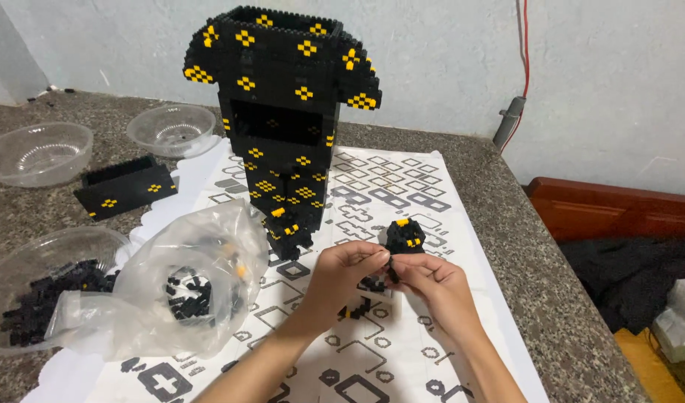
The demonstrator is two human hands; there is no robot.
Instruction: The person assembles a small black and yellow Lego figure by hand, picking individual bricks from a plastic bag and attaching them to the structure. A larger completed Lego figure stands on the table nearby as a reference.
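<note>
1. Both hands meet near the middle of the speckled grey stone bench (pixel 521 246), over a white paper sheet printed with grey brick outlines (pixel 402 186).
2. The left hand (pixel 342 272) has its fingers curled in, pinching the lower edge of a small black building-brick cluster with yellow studs (pixel 406 235).
3. The right hand (pixel 439 287) is likewise closed, its fingertips gripping the same cluster from below and from the right.
4. The cluster is held just above the sheet, right of the foot of a tall black brick model dotted with yellow crosses (pixel 283 112), which stands upright on the far part of the sheet.
5. A few loose black bricks (pixel 357 307) lie on the sheet beneath the hands.
6. To the left, a crumpled clear plastic bag (pixel 186 287) lies open and holds small black bricks.
7. At the near left edge, a clear plastic bowl (pixel 51 246) holds a heap of black bricks; the bag partly overlaps it.
8. Two further clear plastic bowls stand at the far left, one larger (pixel 36 153) and one smaller (pixel 171 128); I cannot tell whether anything is in them.
9. Between the bowls lies a flat black brick panel with yellow marks (pixel 126 186).
</note>
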